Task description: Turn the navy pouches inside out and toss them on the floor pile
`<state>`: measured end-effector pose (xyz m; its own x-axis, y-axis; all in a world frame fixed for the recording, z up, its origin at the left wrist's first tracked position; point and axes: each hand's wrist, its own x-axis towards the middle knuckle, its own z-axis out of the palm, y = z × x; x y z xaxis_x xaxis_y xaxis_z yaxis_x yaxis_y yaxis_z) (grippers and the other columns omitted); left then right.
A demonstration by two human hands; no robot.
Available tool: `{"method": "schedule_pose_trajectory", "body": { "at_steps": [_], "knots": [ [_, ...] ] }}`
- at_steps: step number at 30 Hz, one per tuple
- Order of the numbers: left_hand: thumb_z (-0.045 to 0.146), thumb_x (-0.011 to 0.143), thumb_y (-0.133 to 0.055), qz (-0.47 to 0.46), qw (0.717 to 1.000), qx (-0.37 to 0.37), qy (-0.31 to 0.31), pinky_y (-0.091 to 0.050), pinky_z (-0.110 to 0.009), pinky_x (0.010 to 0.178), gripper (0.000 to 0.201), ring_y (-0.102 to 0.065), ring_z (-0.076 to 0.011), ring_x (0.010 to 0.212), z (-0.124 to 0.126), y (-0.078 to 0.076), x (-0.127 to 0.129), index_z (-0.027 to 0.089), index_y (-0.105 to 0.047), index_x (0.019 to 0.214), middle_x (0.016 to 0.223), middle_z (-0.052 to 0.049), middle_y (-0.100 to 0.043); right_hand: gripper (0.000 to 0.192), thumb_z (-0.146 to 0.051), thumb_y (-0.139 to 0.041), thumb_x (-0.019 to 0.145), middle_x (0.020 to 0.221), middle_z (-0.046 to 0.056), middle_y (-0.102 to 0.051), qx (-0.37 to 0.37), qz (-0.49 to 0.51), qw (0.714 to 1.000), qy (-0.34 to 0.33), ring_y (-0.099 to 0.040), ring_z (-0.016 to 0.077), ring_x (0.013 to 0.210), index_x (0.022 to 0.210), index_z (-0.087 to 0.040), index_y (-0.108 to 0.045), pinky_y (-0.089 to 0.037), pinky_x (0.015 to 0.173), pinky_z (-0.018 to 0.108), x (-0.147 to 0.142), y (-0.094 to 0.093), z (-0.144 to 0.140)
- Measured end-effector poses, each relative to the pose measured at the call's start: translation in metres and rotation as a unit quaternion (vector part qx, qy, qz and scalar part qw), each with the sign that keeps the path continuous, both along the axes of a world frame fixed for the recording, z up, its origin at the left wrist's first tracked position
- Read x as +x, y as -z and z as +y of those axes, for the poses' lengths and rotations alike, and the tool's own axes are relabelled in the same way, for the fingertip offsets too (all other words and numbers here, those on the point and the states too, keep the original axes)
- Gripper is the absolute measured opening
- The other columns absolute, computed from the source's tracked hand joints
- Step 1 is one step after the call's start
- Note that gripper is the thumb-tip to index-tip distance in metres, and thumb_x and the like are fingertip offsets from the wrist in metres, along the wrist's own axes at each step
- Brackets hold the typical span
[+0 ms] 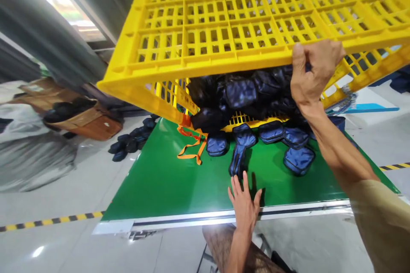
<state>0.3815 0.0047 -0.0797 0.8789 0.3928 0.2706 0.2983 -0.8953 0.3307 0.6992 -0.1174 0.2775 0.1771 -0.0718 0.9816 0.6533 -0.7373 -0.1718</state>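
Observation:
A big yellow slatted plastic crate (224, 21) is tipped up over a green table (166, 179), its open side facing down and away. My right hand (312, 72) grips the crate's near rim. Dark blue pouches (243, 94) spill out of the crate; several lie on the green surface, such as one long pouch (240, 153) and another (299, 160). My left hand (245, 202) is flat on the table near its front edge, fingers spread, just below the long pouch. An orange strap (192, 143) hangs from the crate onto the table.
More dark pouches (131, 138) lie on the grey floor left of the table. A brown cardboard box (80, 115) holding dark items stands further left. Yellow-black tape (48, 222) marks the floor. The table has a metal front edge (224, 217).

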Motion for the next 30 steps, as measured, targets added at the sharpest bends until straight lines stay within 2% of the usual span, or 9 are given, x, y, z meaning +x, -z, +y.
{"method": "schedule_pose_trajectory", "body": {
  "at_steps": [4,7,10,12,14,17,24,27,30],
  "knots": [
    [0.052,0.116,-0.063,-0.018,1.0,0.005,-0.007,-0.046,-0.074,0.131,0.09,-0.047,-0.0478,0.17,0.001,0.005,-0.003,0.02,-0.024,0.191,0.181,-0.033,-0.047,0.066,-0.067,-0.035,0.127,0.091,0.004,-0.066,0.005,-0.019,1.0,0.006,-0.063,0.028,0.103,0.092,-0.021,-0.067,-0.05,0.107,0.059,-0.007,0.008,-0.004],
    [0.055,0.116,-0.061,-0.04,0.999,0.004,-0.025,-0.046,-0.073,0.132,0.095,-0.048,-0.0474,0.169,0.011,0.004,-0.006,0.018,-0.017,0.191,0.182,-0.034,-0.045,0.064,-0.068,-0.032,0.127,0.102,0.007,-0.069,-0.008,0.034,0.999,-0.021,-0.064,0.0322,0.119,0.1,-0.022,-0.069,-0.045,0.116,0.066,-0.013,0.014,-0.009],
    [0.061,0.114,-0.062,-0.065,0.996,0.015,-0.067,-0.041,-0.075,0.135,0.1,-0.042,-0.0491,0.173,0.028,-0.001,-0.007,0.015,-0.019,0.191,0.183,-0.035,-0.042,0.062,-0.074,-0.033,0.124,0.115,0.009,-0.072,-0.026,0.072,0.997,-0.028,-0.063,0.0383,0.134,0.109,-0.027,-0.07,-0.043,0.12,0.072,-0.027,0.025,-0.016],
    [0.068,0.111,-0.065,-0.064,0.992,0.032,-0.106,-0.036,-0.08,0.136,0.103,-0.035,-0.0534,0.176,0.042,-0.003,-0.006,0.013,-0.026,0.189,0.183,-0.037,-0.041,0.059,-0.077,-0.04,0.121,0.113,0.008,-0.074,-0.021,0.05,0.998,-0.017,-0.067,0.039,0.128,0.109,-0.029,-0.072,-0.046,0.117,0.073,-0.04,0.032,-0.021],
    [0.075,0.106,-0.069,-0.043,0.989,0.039,-0.139,-0.034,-0.086,0.133,0.109,-0.031,-0.0585,0.176,0.058,-0.005,-0.003,0.012,-0.033,0.187,0.182,-0.039,-0.041,0.053,-0.075,-0.051,0.119,0.105,0.006,-0.076,-0.011,0.003,1.0,-0.016,-0.073,0.0368,0.112,0.106,-0.029,-0.073,-0.049,0.113,0.072,-0.054,0.039,-0.026],
    [0.08,0.098,-0.077,-0.005,0.988,0.017,-0.151,-0.038,-0.088,0.129,0.116,-0.034,-0.0629,0.173,0.075,-0.005,0.004,0.015,-0.038,0.186,0.183,-0.04,-0.04,0.047,-0.068,-0.057,0.119,0.096,0.004,-0.079,-0.008,-0.064,0.998,-0.02,-0.075,0.0333,0.095,0.104,-0.027,-0.074,-0.053,0.105,0.071,-0.071,0.046,-0.033],
    [0.08,0.101,-0.073,-0.015,0.991,-0.033,-0.126,-0.039,-0.083,0.132,0.112,-0.041,-0.0575,0.172,0.083,0.0,0.006,0.015,-0.039,0.185,0.182,-0.039,-0.042,0.043,-0.071,-0.053,0.116,0.099,0.005,-0.082,-0.016,-0.073,0.997,0.007,-0.071,0.0353,0.092,0.11,-0.034,-0.076,-0.054,0.099,0.073,-0.097,0.075,-0.05],
    [0.082,0.105,-0.064,-0.066,0.987,-0.055,-0.135,-0.041,-0.077,0.134,0.112,-0.045,-0.0514,0.171,0.085,-0.004,-0.005,0.015,-0.03,0.188,0.182,-0.037,-0.044,0.043,-0.077,-0.053,0.11,0.093,0.005,-0.078,-0.015,-0.089,0.995,0.03,-0.068,0.037,0.086,0.112,-0.04,-0.076,-0.054,0.093,0.075,-0.104,0.09,-0.059],
    [0.085,0.104,-0.062,-0.101,0.978,-0.081,-0.162,-0.044,-0.074,0.133,0.119,-0.047,-0.0501,0.17,0.091,-0.012,-0.014,0.014,-0.02,0.19,0.182,-0.037,-0.043,0.043,-0.079,-0.055,0.105,0.089,0.007,-0.072,-0.012,-0.109,0.993,0.036,-0.064,0.0386,0.085,0.112,-0.042,-0.076,-0.054,0.089,0.076,-0.106,0.092,-0.065]
  ]
}}
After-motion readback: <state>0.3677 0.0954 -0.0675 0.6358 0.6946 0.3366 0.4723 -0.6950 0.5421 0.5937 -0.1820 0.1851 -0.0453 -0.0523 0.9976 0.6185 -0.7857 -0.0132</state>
